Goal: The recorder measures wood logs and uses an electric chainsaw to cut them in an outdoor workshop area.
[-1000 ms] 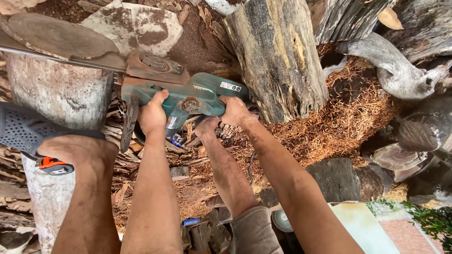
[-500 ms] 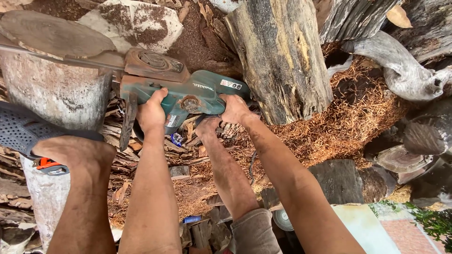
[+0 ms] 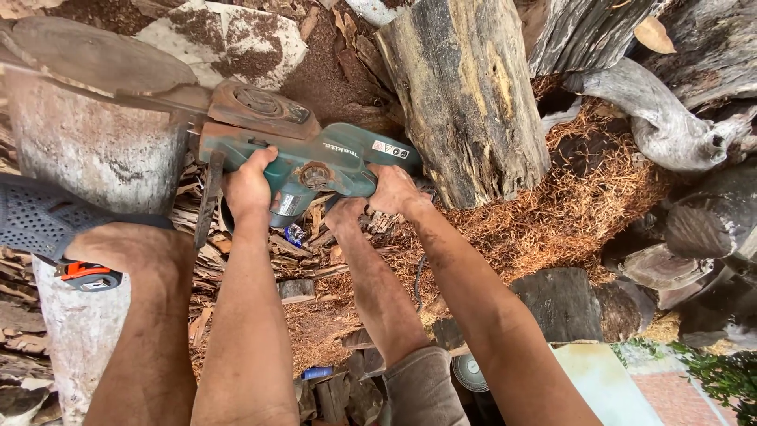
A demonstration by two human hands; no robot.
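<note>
Against the pale, upright cut log [image 3: 87, 150] at the left, the teal electric chainsaw with a rusty brown side cover [image 3: 307, 154] lies level, its front handle clenched in the left hand [image 3: 251, 185] and its rear grip clenched in the right hand [image 3: 394, 192], above reddish sawdust [image 3: 568, 213] and beside a dark weathered log [image 3: 465, 95].

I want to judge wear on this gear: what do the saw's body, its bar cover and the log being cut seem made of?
Saw body: teal moulded plastic by its look, matt and dusty. Bar cover: probably metal, its brown rusty coat suggests so, though dirt may add to that. Log: pale grey weathered wood, bark gone. Left hand and right hand grip the saw.
</note>
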